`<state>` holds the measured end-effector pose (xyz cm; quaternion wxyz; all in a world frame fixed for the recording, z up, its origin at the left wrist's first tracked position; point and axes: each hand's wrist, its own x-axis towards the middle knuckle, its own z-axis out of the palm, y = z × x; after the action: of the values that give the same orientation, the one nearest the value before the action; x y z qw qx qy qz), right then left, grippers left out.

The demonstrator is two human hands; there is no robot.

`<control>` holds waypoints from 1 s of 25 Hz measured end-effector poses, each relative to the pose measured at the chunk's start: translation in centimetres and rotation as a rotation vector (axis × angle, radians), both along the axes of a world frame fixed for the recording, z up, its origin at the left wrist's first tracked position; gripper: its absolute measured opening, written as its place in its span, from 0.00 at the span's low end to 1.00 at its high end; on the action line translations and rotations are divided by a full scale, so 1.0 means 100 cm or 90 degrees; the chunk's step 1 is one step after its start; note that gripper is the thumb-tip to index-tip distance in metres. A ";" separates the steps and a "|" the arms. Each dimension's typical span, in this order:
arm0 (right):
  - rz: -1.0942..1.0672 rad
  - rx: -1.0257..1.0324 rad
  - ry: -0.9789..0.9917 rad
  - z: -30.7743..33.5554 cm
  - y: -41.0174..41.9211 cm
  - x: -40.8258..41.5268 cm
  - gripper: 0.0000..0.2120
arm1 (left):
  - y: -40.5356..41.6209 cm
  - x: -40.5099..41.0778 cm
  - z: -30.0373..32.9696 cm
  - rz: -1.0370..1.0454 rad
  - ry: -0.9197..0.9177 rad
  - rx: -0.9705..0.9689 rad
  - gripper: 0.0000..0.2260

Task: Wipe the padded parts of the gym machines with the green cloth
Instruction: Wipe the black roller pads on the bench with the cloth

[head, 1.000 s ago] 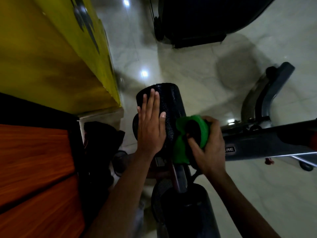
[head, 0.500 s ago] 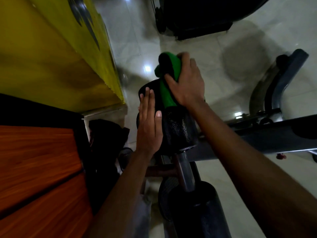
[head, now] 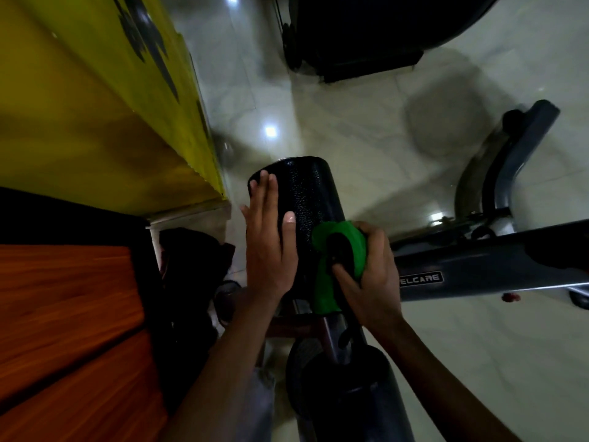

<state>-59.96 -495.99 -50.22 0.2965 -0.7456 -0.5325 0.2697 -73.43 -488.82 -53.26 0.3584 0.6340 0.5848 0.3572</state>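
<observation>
A: In the head view, where was the green cloth (head: 342, 266)?

B: Just right of the frame's middle, bunched in the right hand (head: 369, 275), whose grip was clamped on it, pressing it against the lower right side of the black padded roller (head: 306, 199).

A: And the left hand (head: 271, 247)?

B: It lay flat on the roller's left side, fingers (head: 264, 199) together and stretched toward the far end, thumb resting on top. Its grip was apart, closed on nothing.

A: What surrounded them?

B: A grey frame bar (head: 484, 266) with part of a label reading "ELCARE" ran to the right edge. A second dark roller (head: 350, 393) sat at the bottom centre. A yellow wall (head: 79, 106) filled the upper left, a wooden panel (head: 63, 314) the lower left, and glossy pale floor (head: 366, 122) lay beyond.
</observation>
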 end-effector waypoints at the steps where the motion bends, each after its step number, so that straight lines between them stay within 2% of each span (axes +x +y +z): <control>1: -0.006 0.007 0.012 0.001 0.001 -0.002 0.27 | 0.002 0.007 0.005 -0.012 0.028 0.004 0.24; 4: -0.021 0.018 0.073 0.007 0.003 0.000 0.26 | 0.001 0.016 0.004 -0.065 0.159 0.040 0.23; 6: -0.028 0.031 0.108 0.016 0.005 0.004 0.24 | -0.002 0.004 -0.007 -0.065 0.151 0.020 0.24; 7: -0.017 0.040 0.084 0.019 0.006 0.003 0.24 | -0.005 -0.007 -0.013 -0.057 0.126 -0.003 0.24; 9: 0.033 0.040 -0.068 0.020 0.009 -0.006 0.27 | -0.011 -0.028 -0.021 -0.039 0.063 -0.041 0.25; 12: 0.062 0.022 -0.277 0.010 0.021 -0.025 0.30 | -0.016 -0.022 -0.020 -0.022 -0.014 -0.034 0.25; 16: 0.073 0.038 -0.370 0.009 0.056 -0.035 0.32 | -0.020 0.000 -0.019 0.024 -0.079 -0.020 0.26; 18: 0.102 0.054 -0.416 0.011 0.085 -0.042 0.31 | -0.021 -0.003 -0.022 0.027 -0.073 -0.027 0.26; 22: 0.108 -0.009 -0.352 0.015 0.151 -0.042 0.28 | -0.019 -0.004 -0.016 0.017 -0.035 -0.030 0.22; 25: 0.079 0.027 -0.268 0.011 0.142 -0.027 0.29 | -0.019 -0.001 -0.011 0.019 -0.036 -0.043 0.22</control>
<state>-62.70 -481.75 -49.10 0.1771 -0.7448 -0.6330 0.1148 -73.49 -490.74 -54.40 0.3909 0.6022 0.5955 0.3605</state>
